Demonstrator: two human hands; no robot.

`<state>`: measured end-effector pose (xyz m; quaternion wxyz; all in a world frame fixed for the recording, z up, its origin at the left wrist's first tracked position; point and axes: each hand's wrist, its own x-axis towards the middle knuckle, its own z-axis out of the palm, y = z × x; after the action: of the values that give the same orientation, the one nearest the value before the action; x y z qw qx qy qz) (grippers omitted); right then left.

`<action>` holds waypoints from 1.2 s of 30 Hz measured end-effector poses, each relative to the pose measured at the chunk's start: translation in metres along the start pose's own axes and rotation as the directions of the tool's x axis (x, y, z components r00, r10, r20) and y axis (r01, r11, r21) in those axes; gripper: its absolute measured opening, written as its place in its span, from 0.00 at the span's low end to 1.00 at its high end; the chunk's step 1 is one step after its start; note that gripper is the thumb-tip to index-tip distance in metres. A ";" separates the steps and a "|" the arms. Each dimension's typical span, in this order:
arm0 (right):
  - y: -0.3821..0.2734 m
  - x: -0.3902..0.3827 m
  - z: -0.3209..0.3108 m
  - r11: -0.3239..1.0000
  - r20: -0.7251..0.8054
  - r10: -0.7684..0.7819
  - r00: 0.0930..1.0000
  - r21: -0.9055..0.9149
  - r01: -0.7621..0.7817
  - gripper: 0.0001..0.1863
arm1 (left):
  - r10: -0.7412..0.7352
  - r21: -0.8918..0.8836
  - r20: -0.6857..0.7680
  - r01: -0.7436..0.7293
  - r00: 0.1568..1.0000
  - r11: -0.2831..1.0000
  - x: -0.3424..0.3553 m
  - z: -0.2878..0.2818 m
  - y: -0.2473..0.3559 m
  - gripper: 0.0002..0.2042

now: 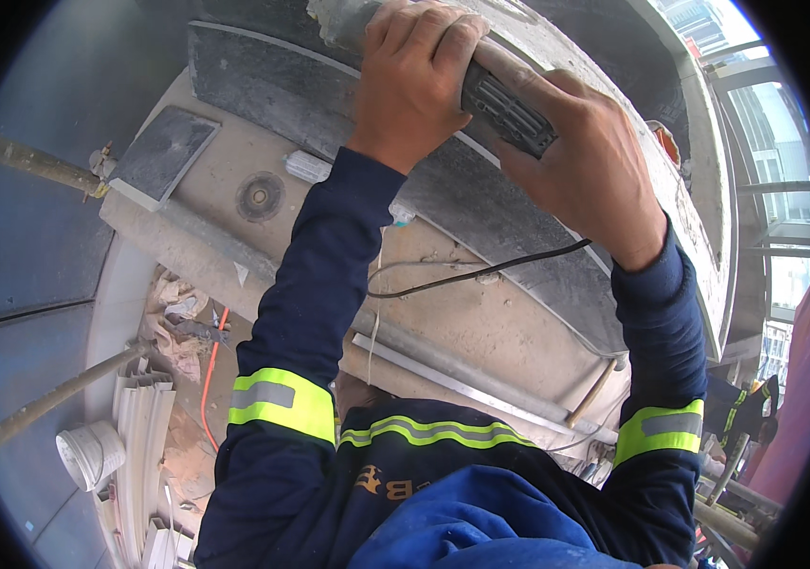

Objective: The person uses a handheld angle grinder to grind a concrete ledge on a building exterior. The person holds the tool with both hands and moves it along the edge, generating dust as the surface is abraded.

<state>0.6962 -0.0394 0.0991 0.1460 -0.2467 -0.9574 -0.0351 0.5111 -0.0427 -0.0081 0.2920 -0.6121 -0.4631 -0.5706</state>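
Both of my hands are raised to the top of the head view, on a corded power tool (507,106) with a dark, ribbed housing. My left hand (407,93) is closed around its front end, fingers curled over the top. Around the rear of the housing wraps my right hand (596,152). A black cable (490,273) loops down to the left from near my right wrist. The tool's working end is hidden behind my left hand. Pale, rough concrete (340,21) shows just beyond it. Below my hands runs a long dark grey slab (277,83).
A smaller grey slab (166,150), a round disc (260,196) and a clear plastic bottle (306,167) lie on the dusty ledge (210,156). Lower left are a white bucket (92,455), an orange hose (212,379) and a pole (54,400). Windows (774,123) stand at right.
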 end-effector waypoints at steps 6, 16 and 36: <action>-0.001 -0.027 -0.019 0.998 0.051 0.055 0.997 -0.031 -0.054 0.33 | 0.049 0.071 -0.054 -0.045 0.997 0.996 -0.013 0.020 0.021 0.23; 0.002 -0.023 -0.019 0.999 0.053 0.039 0.998 -0.006 -0.038 0.31 | -0.010 0.008 -0.016 0.010 1.000 1.000 -0.002 0.006 0.027 0.19; 0.004 -0.006 -0.005 1.000 0.006 0.005 1.000 -0.003 -0.005 0.29 | -0.002 0.029 -0.009 0.002 1.000 1.000 0.001 0.004 0.009 0.18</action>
<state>0.7042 -0.0397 0.1024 0.1431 -0.2492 -0.9572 -0.0354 0.5206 -0.0426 -0.0062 0.3022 -0.6050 -0.4705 -0.5668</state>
